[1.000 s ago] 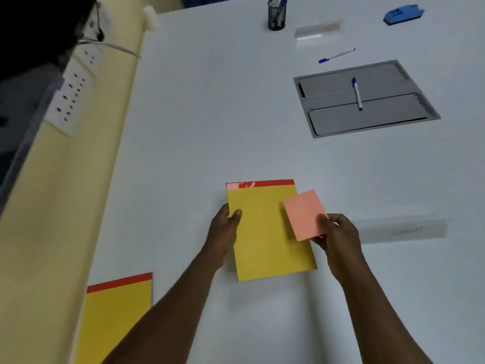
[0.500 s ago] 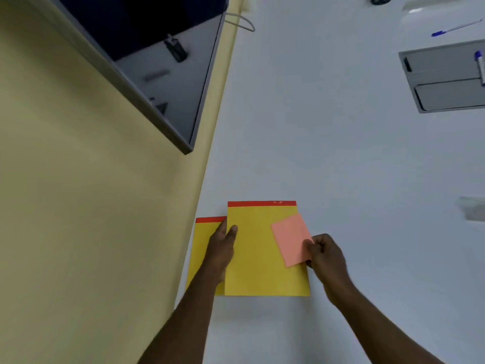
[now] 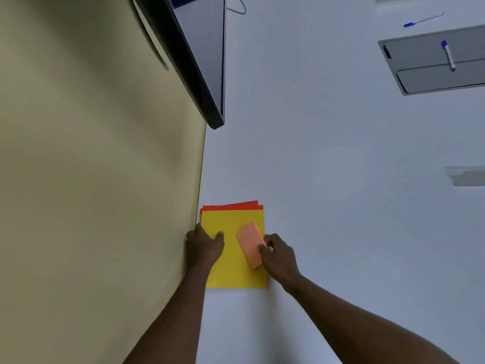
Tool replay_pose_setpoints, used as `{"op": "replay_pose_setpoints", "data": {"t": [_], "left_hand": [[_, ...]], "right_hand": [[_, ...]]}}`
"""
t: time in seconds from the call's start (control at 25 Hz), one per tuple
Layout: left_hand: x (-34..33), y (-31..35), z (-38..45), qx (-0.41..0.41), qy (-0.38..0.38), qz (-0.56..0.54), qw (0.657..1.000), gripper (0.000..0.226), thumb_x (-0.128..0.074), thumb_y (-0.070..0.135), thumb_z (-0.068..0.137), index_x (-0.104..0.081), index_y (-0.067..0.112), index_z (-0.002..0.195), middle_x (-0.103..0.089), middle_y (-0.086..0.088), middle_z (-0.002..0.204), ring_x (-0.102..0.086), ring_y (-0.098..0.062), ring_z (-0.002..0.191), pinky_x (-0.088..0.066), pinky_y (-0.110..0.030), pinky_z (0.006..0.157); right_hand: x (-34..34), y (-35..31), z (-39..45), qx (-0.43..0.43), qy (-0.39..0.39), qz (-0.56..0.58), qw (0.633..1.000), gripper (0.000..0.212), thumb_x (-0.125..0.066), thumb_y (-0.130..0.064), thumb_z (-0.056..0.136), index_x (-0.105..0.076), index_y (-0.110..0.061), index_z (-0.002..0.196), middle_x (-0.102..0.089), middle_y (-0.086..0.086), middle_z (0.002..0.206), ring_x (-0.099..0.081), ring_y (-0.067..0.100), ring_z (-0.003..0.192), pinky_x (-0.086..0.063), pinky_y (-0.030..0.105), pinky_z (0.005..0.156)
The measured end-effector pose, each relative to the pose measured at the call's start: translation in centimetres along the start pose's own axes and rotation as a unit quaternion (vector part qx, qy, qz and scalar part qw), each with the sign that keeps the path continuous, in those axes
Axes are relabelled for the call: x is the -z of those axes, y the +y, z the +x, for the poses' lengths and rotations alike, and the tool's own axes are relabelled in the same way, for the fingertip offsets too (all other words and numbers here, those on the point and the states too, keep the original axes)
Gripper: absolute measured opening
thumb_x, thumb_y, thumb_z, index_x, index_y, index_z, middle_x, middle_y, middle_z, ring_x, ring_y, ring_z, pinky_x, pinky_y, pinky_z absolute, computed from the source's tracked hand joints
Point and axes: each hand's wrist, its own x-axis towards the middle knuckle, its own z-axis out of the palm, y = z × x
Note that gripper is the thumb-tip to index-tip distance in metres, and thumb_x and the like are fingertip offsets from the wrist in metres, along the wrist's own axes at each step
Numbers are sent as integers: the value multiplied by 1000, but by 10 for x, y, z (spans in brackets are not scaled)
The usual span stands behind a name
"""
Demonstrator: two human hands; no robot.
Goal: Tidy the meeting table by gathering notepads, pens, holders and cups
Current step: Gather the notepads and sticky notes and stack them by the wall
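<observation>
A yellow notepad [image 3: 233,269] with a red top strip lies on the white table [image 3: 328,179], stacked over a second notepad whose red edge [image 3: 231,205] shows behind it. My left hand [image 3: 203,249] grips the top notepad's left side, thumb on its face. My right hand [image 3: 279,256] holds a pink sticky-note pad [image 3: 249,243], tilted over the notepad's right half. Far right, a blue-capped pen [image 3: 448,55] lies on a grey tray [image 3: 420,48], and another blue pen [image 3: 422,20] lies on the table behind it.
A pale yellow wall [image 3: 91,179] runs along the table's left edge, touching the notepads. A dark screen [image 3: 204,53] hangs on it above the table. A clear name-card holder [image 3: 467,176] sits at the right edge. A white cable [image 3: 237,6] loops at the top.
Both hands slid the top notepad left until it covers the second notepad by the wall. The pink pad has tilted more upright in my right hand.
</observation>
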Motion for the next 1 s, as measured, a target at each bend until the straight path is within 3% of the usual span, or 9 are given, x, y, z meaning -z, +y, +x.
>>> {"op": "replay_pose_setpoints", "data": {"t": [0.2,0.4,0.6,1.0], "left_hand": [[-4,-10,6,-6,-12,-15,1000,78,-65,35,87,-28,6,149,-38,-20,147,-40,-37,133,-40,-45,103],[-3,-14,10,2,-17,-53,998,78,-66,34,85,-31,6,148,-41,-19,146,-42,-36,133,-43,-46,105],[-2,-15,15,14,-22,-109,994,81,-68,35,84,-28,9,150,-38,-14,151,-39,-33,137,-41,-45,107],[-3,-15,23,31,-10,-138,990,83,-69,35,85,-25,9,150,-37,-13,152,-39,-33,138,-41,-45,107]], "right_hand": [[-11,2,1,12,15,-8,1000,16,-50,-22,94,-55,-10,103,-62,5,102,-58,23,95,-48,37,81],[-15,1,6,7,31,42,999,7,-52,-22,94,-52,-16,91,-60,0,95,-55,19,89,-42,29,68],[-18,3,14,10,12,33,999,13,-53,-25,95,-54,-13,98,-58,0,117,-54,19,103,-49,41,89],[-20,4,19,0,-14,52,999,18,-52,-28,96,-54,-12,104,-43,1,148,-44,22,129,-40,46,106]]}}
